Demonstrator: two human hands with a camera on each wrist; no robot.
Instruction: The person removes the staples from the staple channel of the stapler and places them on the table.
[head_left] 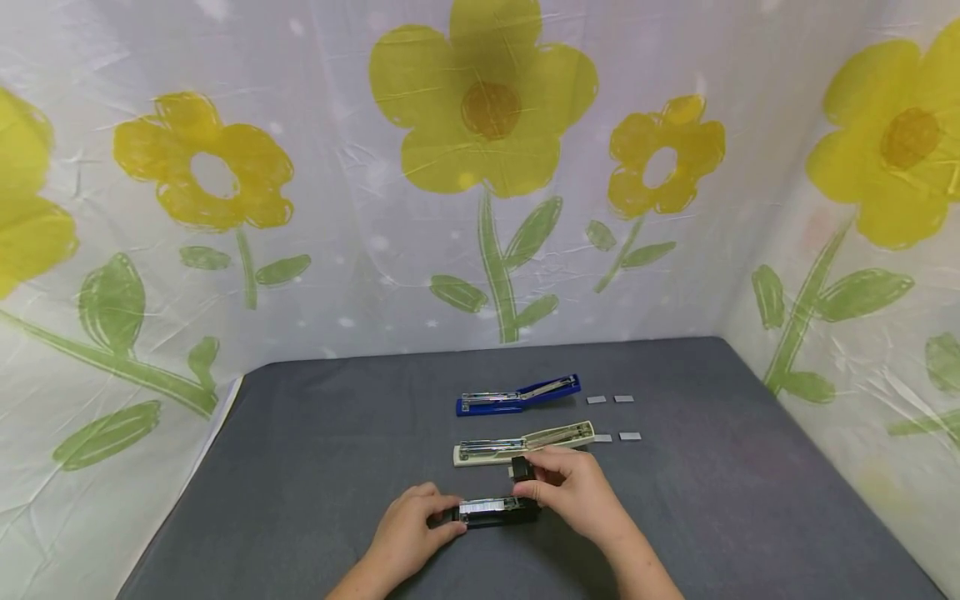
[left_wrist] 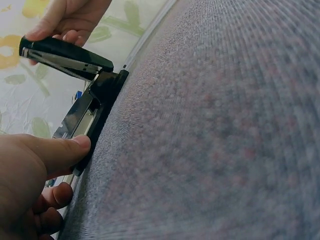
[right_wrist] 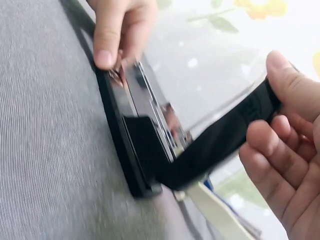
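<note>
A black stapler (head_left: 498, 519) lies on the dark cloth near the front, its top arm (left_wrist: 70, 57) swung up from the base at the rear hinge. With thumb and fingers my left hand (head_left: 408, 529) grips the front end of the base. My right hand (head_left: 576, 490) pinches the free end of the raised top arm between thumb and fingers, as the right wrist view shows from close by. A silvery strip (head_left: 482, 506) shows along the magazine of the black stapler.
Behind the black stapler lies an opened cream stapler (head_left: 487, 455), and farther back an opened blue stapler (head_left: 489, 408). Several small staple strips (head_left: 630, 436) lie right of these two. A flowered curtain (head_left: 360, 250) encloses the back and sides of the cloth-covered table (head_left: 337, 433).
</note>
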